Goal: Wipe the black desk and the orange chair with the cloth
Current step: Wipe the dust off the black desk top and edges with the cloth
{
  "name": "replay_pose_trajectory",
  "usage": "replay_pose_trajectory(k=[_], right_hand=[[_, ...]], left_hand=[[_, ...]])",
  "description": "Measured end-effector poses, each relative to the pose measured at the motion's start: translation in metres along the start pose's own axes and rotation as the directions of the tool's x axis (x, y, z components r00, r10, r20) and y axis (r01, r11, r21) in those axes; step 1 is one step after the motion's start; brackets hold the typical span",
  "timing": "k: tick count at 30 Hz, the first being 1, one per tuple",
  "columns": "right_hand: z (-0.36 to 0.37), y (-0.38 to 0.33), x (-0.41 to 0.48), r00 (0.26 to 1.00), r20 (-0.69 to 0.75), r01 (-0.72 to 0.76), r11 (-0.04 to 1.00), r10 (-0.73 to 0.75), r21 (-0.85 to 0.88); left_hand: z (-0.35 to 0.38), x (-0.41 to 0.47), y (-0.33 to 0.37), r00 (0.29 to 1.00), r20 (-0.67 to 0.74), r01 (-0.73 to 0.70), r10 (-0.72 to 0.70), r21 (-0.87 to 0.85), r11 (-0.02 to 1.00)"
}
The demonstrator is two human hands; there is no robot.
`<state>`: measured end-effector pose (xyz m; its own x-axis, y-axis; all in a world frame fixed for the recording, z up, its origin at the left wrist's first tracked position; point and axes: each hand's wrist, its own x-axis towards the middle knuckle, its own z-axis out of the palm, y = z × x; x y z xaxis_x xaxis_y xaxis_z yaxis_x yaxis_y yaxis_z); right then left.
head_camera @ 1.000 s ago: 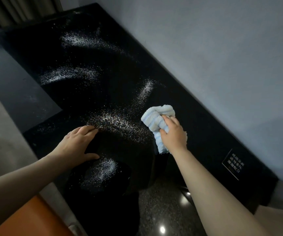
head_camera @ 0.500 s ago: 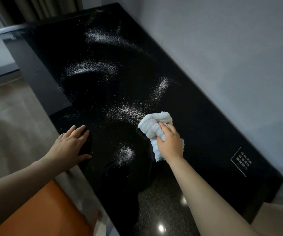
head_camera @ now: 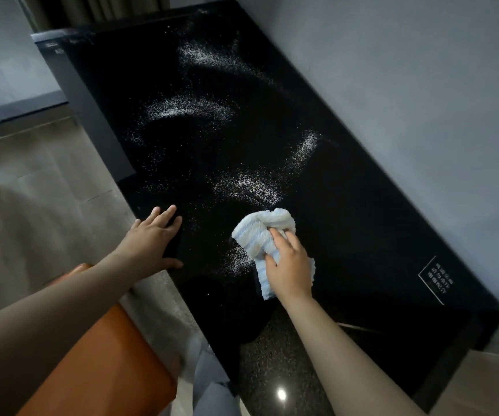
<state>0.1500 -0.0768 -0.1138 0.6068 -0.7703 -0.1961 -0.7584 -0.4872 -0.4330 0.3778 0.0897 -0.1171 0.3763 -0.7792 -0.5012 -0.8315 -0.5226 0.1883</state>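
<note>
Right hand (head_camera: 290, 271) grips bunched cloth (head_camera: 264, 232) on black desk (head_camera: 347, 205), now pulled nearer front edge than second ago; white powder (head_camera: 248, 187) streaks remain beyond. Left hand (head_camera: 152, 238) flat, braced at desk edge. Orange chair (head_camera: 101, 364) unwiped.

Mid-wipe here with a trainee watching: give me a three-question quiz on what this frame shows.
1. True or false: the left hand grips the cloth.
2. Where does the white powder lie: A on the black desk, B on the orange chair, C on the floor?
3. Fill in: the printed white label sits near the desk's ____ edge, by the wall.

Key: 1 false, the right hand grips it and the left lies flat on the desk; 2 A; 3 right.
</note>
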Motion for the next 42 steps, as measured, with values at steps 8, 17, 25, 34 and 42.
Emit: replay_pose_trajectory(k=[8,17,25,34,42], right_hand=[[0.023,-0.025,-0.036,0.999,0.019,0.029,0.999,-0.029,-0.029],[0.039,-0.045,-0.068,0.998,0.051,0.046,0.999,-0.045,-0.015],[0.055,-0.066,-0.108,0.993,0.073,0.088,0.995,-0.092,0.046],[0.065,-0.09,-0.136,0.986,0.125,0.086,0.984,-0.106,0.153],[0.046,-0.1,-0.131,0.994,0.063,0.062,0.944,-0.087,0.325]], left_hand=[[-0.003,0.002,-0.002,1.0,0.012,-0.011,0.011,0.04,0.999],[-0.021,0.002,-0.016,0.995,0.078,-0.061,0.061,0.0,0.998],[-0.036,-0.004,-0.01,0.992,0.124,-0.034,0.031,0.021,0.999],[-0.024,-0.046,-0.04,1.0,-0.021,-0.004,0.001,-0.139,0.99],[-0.019,-0.082,-0.064,0.999,-0.033,0.001,-0.007,-0.164,0.986]])
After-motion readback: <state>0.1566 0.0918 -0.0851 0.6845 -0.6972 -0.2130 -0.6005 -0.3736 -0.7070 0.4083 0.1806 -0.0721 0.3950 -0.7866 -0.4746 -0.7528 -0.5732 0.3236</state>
